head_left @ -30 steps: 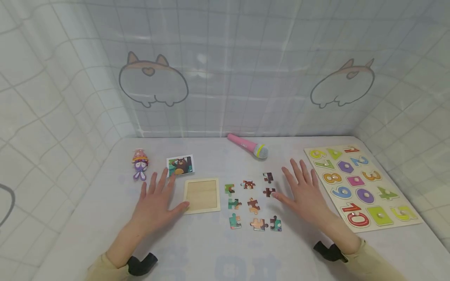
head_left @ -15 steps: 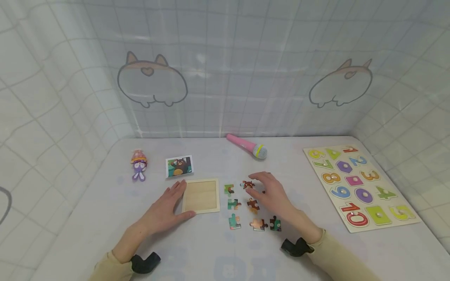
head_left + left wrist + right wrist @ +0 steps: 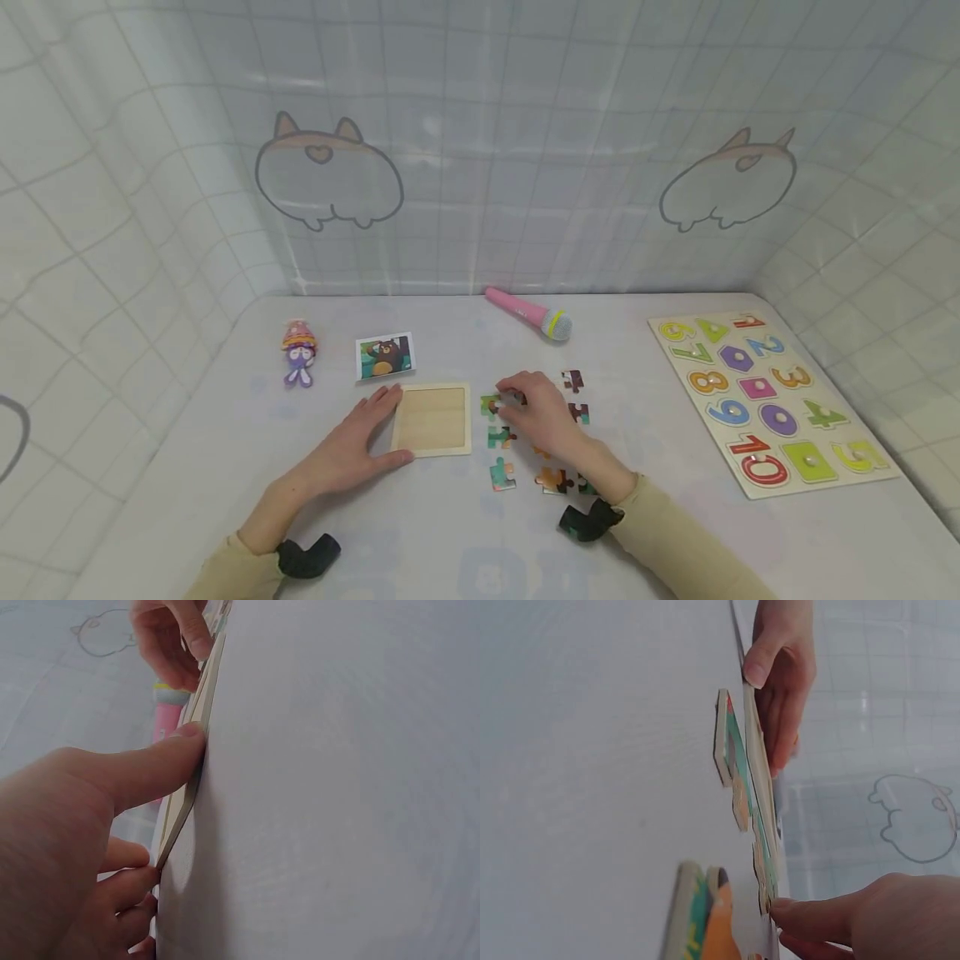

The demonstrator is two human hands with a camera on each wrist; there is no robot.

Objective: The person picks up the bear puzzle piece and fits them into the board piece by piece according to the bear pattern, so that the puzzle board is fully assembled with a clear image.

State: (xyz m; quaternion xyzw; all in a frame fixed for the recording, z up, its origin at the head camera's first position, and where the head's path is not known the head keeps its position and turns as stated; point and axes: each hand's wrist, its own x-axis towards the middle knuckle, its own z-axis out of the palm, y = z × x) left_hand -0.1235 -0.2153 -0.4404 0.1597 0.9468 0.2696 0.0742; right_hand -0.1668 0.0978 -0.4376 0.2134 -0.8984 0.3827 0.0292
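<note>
On the white table lies a shallow square wooden tray [image 3: 432, 419]. My left hand [image 3: 341, 454] rests along its left side, thumb on the near edge and fingers by the far left corner, as the left wrist view also shows. My right hand [image 3: 543, 417] is over the puzzle pieces, its curled thumb and index finger pinching the right side of a green-and-brown puzzle piece [image 3: 488, 406]. Below that piece are a teal one [image 3: 498, 437] and another teal corner piece [image 3: 502, 474]. Brown pieces [image 3: 572, 381] lie to the right; the right hand partly hides several others.
A bear picture card [image 3: 385, 357] lies behind the tray, with a purple doll figure [image 3: 298, 354] to its left. At the back is a pink toy microphone [image 3: 528, 312]. A number-and-shape board [image 3: 772, 400] occupies the right side. Printed fabric walls [image 3: 480, 150] enclose the table.
My right hand has come from beside the number board leftward to the puzzle pieces, its fingers drawing in. The left hand has moved from a spread pose onto the tray's left side.
</note>
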